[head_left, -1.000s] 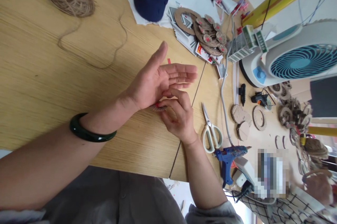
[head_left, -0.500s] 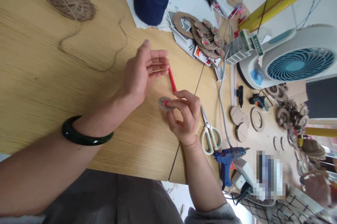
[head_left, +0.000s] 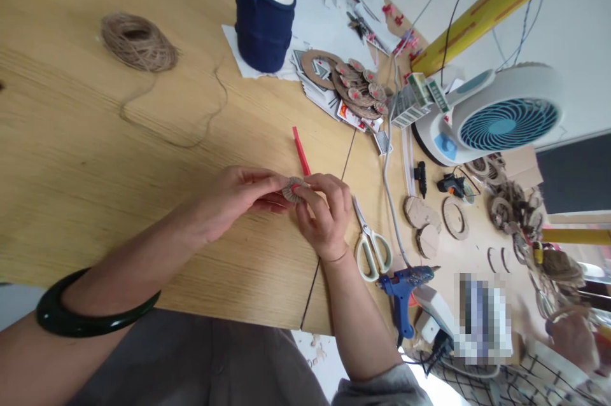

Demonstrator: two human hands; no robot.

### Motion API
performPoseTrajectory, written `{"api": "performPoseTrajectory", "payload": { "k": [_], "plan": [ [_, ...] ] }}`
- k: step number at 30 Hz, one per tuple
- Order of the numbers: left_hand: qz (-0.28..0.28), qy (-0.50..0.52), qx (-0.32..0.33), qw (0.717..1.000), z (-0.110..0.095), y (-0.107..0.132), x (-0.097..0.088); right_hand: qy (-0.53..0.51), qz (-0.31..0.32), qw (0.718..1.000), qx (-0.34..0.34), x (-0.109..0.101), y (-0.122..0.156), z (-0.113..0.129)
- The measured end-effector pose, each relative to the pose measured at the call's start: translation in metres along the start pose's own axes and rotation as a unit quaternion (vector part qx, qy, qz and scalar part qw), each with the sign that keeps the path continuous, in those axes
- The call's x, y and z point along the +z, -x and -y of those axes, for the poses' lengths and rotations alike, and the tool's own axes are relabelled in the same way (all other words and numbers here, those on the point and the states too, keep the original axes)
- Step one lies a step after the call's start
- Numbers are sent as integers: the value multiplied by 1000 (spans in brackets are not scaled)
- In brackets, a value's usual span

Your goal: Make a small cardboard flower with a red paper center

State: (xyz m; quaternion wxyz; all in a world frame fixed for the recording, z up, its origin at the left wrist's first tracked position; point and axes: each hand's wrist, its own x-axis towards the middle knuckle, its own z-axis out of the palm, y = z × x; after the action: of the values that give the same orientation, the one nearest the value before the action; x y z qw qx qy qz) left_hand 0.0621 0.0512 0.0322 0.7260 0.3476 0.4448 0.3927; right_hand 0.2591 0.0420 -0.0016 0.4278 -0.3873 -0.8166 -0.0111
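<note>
A small round twine rosette point(head_left: 287, 192) with a pink-red centre is between my two hands, over the table. My left hand point(head_left: 238, 193), with a dark green bangle on its forearm, pinches the rosette's left edge between thumb and fingers. On the other side, the curled fingers of my right hand point(head_left: 327, 209) grip the rosette near its centre. A red strip point(head_left: 300, 148) sticks out beyond my right fingers; its lower end is hidden behind them, so I cannot tell if they touch it. White-handled scissors point(head_left: 370, 247) lie beside my right wrist.
A twine coil point(head_left: 138, 43) lies at the left, trailing a loose strand. Beyond are a navy bottle point(head_left: 265, 24) and cardboard rings with rosettes point(head_left: 356, 91). On the right are a blue glue gun point(head_left: 403, 288), a grey cable point(head_left: 389, 183), a fan point(head_left: 506, 116) and cardboard discs point(head_left: 427, 240).
My left hand has come down from the red strip's far end and closed on the rosette's edge. My right hand stays on the rosette. The camera view has shifted slightly.
</note>
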Motion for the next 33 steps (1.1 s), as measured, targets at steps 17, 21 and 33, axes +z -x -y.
{"api": "performPoseTrajectory", "payload": {
  "k": [17,21,33],
  "plan": [
    [-111,-70,19,991,-2,42,-7,-452,147,760,443,1,-16,28],
    [-96,-49,25,994,0,49,-7,-459,143,750,454,-5,-23,38],
    [-91,-78,25,992,24,72,-9,-399,67,760,508,-13,-12,85]
  ]
}}
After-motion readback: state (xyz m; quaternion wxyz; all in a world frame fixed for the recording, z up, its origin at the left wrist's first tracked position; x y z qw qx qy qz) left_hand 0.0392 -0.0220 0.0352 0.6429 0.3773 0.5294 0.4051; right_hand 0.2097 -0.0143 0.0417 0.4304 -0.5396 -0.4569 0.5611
